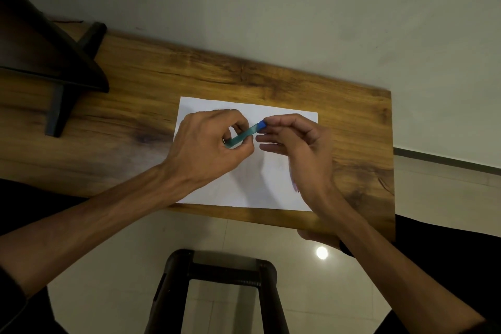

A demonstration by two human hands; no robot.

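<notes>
One teal translucent plastic pen (241,137), slim and straight-sided, with a small blue cap (261,125) at its far-right end. It is held in the air, tilted, above the far half of a white paper sheet (271,190).

Holds:
- Left hand (208,149): fingers (240,123) and thumb curled round the lower end of the barrel, hiding its tip.
- Right hand (301,144): thumb and forefinger pinch the cap. The remaining fingers (271,148) lie loosely extended below and touch nothing.

Step, as judged: the cap is being worked at the barrel end. Whether it is coming off or going on cannot be told.

Handling notes:
- Keep pull or push in line with the barrel.
- A slight twist should ease a tight fit better than force.
- The left grip should sit close behind the cap so the thin barrel does not flex.
- Hold both hands over the sheet, so a slipped cap lands on paper and not over the edge.

Support: the sheet lies flat on a wooden counter (217,73) towards its right end, with its near edge close to the counter's near edge.

Also present:
- A faint pink mark (295,186) on the sheet beside the right wrist.
- A black stand (54,62) on the counter's left end.
- A dark stool (225,271) on the floor below the near edge.
</notes>
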